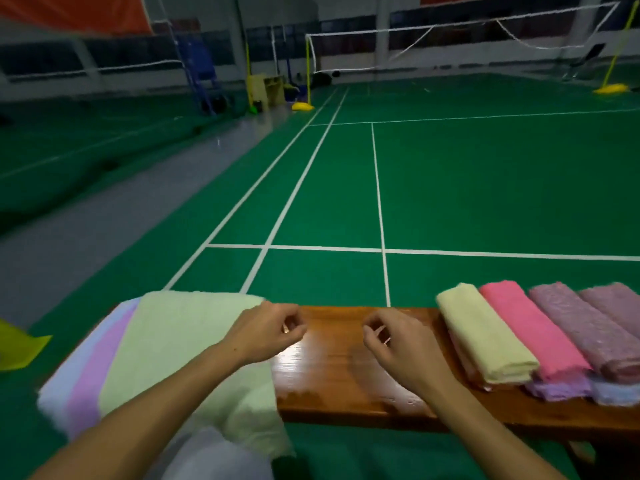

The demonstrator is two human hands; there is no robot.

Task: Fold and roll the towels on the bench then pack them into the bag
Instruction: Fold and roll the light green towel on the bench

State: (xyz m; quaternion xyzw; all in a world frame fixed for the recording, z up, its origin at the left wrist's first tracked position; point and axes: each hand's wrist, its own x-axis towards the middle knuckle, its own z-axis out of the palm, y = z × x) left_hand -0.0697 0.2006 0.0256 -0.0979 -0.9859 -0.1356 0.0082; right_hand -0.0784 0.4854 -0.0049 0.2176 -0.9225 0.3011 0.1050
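Beside green court (485, 188), glossy wooden bench (346, 375).

Head-worn wide-angle view, one camera only, looking forward and down.

Set close above the near edge of the wooden bench (346, 362), facing across it onto the green badminton court (485, 188) and toward the far net (450, 29). Forearms entering from the bottom edge; straight lines bowed toward the frame's corners.
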